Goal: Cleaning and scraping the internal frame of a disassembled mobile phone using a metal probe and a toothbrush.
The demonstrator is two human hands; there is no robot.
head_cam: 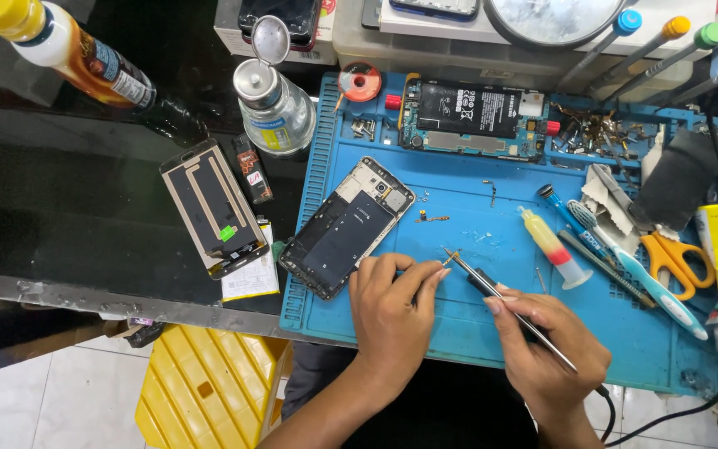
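A thin metal soldering iron (508, 303) with a black grip lies slanted, its tip meeting a tiny orange flex part (449, 259) just right of the opened phone frame (346, 226), which lies tilted, dark inside, face down.

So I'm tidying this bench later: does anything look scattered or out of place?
Yes. Loose screws and metal bits lie heaped in the blue mat's top right tray, and the removed screen panel lies off the mat, resting partly on a paper.

mat (459, 179): centre and right of frame
phone frame (344, 226): on mat's left edge
screen panel (212, 208): left of mat
scissors (675, 259): far right
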